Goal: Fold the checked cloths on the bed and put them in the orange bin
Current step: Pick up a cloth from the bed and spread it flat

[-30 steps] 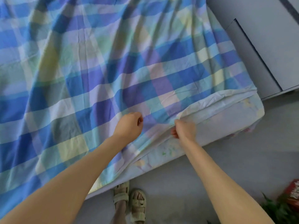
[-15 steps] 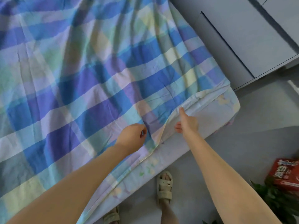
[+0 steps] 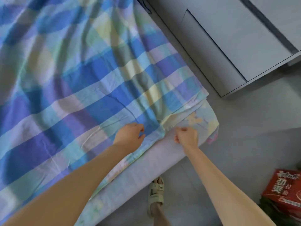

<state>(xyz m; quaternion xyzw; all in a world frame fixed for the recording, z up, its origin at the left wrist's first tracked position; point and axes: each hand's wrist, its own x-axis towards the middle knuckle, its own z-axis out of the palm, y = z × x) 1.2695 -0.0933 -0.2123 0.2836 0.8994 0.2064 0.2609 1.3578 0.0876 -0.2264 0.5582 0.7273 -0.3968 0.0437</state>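
Checked cloth (image 3: 91, 88) in blue, lilac, green and pale yellow lay spread across the bed (image 3: 146, 173). Its near hem (image 3: 169, 120) ran along the mattress edge and rose into a small ridge near the corner. A person stood at the bedside, one sandalled foot (image 3: 156, 193) on the grey floor (image 3: 244, 128), both bare arms reaching down. The left hand (image 3: 130, 136) lay on the cloth just inside the hem, fingers loosely curled, thumb and forefinger apart with nothing between them. The right hand (image 3: 187, 137) was curled like a fist just beside the raised ridge; whether it pinched any fabric could not be told. The orange bin was nowhere in sight. A grey cabinet (image 3: 236, 46) stood beyond the bed corner, and a red carton (image 3: 285, 191) sat on the floor to the right.

The step looked to be taking hold of the near edge for a first fold. Done well, each of the hands would pinch the hem itself, well apart, catching only the checked layer and not the pale sheet (image 3: 195, 121) beneath. Both would then lift evenly so the checks lined up.
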